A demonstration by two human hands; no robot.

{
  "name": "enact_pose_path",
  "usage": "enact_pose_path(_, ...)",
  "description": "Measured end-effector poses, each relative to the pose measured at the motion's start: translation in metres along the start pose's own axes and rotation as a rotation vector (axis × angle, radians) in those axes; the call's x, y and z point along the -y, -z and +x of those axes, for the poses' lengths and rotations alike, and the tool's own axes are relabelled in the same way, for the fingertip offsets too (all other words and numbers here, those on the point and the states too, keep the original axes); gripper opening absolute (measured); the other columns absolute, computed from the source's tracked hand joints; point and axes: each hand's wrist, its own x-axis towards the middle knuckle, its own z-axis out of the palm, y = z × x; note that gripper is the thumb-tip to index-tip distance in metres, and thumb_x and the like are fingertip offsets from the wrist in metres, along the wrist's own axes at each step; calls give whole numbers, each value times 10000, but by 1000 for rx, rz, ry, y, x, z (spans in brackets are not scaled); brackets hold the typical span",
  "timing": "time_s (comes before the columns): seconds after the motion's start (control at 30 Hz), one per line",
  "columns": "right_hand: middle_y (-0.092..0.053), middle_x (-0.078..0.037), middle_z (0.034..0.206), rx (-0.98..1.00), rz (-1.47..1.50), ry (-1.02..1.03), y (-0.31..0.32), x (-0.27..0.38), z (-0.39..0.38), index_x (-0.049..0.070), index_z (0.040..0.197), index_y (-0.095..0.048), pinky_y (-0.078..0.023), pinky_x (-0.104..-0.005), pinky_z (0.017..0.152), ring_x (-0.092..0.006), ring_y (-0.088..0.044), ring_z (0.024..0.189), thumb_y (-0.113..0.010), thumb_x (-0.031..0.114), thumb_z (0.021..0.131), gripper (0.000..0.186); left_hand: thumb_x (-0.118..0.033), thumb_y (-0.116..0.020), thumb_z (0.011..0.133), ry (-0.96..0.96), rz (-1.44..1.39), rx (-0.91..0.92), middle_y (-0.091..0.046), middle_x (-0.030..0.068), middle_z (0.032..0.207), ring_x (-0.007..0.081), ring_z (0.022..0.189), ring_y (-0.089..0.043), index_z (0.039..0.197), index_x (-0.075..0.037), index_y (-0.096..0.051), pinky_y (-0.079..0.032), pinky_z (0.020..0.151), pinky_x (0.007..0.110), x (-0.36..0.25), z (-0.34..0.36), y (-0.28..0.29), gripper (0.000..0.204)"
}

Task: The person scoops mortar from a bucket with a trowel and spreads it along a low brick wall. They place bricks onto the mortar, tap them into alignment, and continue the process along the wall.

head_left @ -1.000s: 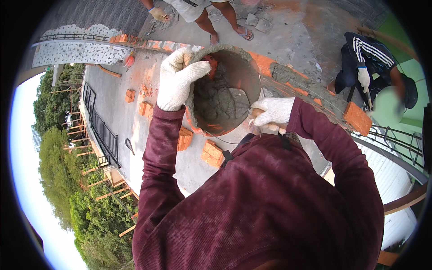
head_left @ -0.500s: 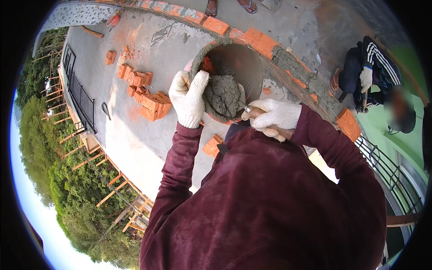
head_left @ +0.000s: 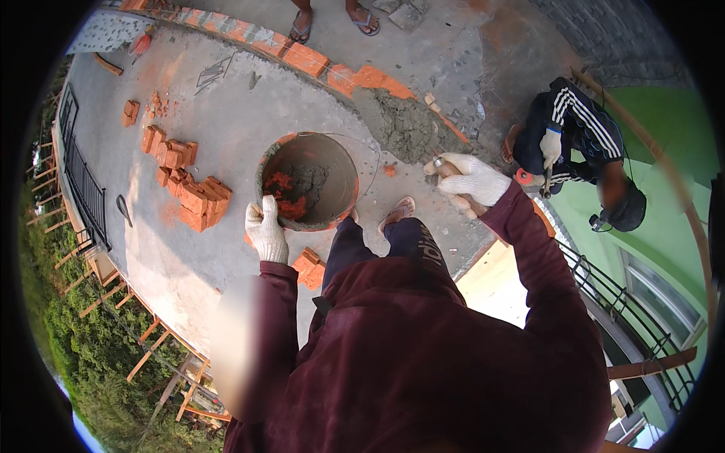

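Note:
My gloved left hand is closed on the near-left rim of a bucket, which has less grey mortar and some orange-red patches inside and a wire handle. My gloved right hand grips a trowel by its wooden handle, to the right of the bucket; its blade is hard to make out. Just beyond that hand, a large wet heap of mortar lies on the low curved brick course. My sandalled feet are below, beside the bucket.
Brick piles lie on the concrete at the left, before a black railing and timber scaffolding above trees. Another person's sandalled feet stand beyond the course. A co-worker crouches at the right near a green wall and leaning pole.
The bucket and my left hand have moved lower and leftward from the brick course. My right hand has come out of the bucket, and a heap of mortar now lies on the bricks.

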Motion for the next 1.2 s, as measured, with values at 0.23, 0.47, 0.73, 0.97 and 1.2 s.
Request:
enact_pose_path(0.23, -665, -161, 831, -522, -813, 78, 49, -15, 103, -61, 1268, -521, -534, -403, 530, -267, -663, 615, -634, 135, 893, 438, -280, -730, 1004, 119, 109, 8, -474, -87, 763, 29, 686, -421, 780, -155, -472, -382, 613, 221, 32, -9, 55, 363)
enact_pose_path(0.47, -711, -302, 973, -765, -1288, 100, 51, -67, 172, -70, 1127, -559, -572, -511, 839, -441, -717, 937, -651, 114, 832, 359, -311, -720, 1009, 129, 155, -8, -469, -80, 759, 32, 685, -408, 768, -158, -450, -365, 619, 222, 19, -3, 64, 393)
enact_pose_path(0.73, -709, -299, 1022, -661, -1420, -114, 50, -73, 119, -56, 1152, -565, -566, -530, 860, -445, -709, 984, -651, 135, 854, 364, -246, -754, 976, 0, 36, 106, -421, -86, 700, 24, 654, -398, 724, -151, -406, -364, 567, 235, -18, 23, 31, 440)
enact_pose_path(0.97, -680, -272, 1089, -499, -1389, 362, -31, 8, -25, 29, 1236, -517, -547, -542, 818, -475, -676, 979, -676, 187, 869, 430, -271, -769, 947, -161, 105, 281, -404, -97, 686, 22, 623, -362, 704, -155, -417, -314, 521, 246, -102, 52, 33, 443)
enact_pose_path(1.2, -637, -204, 974, -618, -1794, 834, -168, 55, 19, -86, 1371, -462, -580, -435, 638, -358, -698, 753, -695, 106, 835, 615, -269, -754, 932, -380, 202, 606, -384, -99, 705, 31, 645, -365, 731, -147, -452, -319, 561, 244, -213, 53, 14, 383)
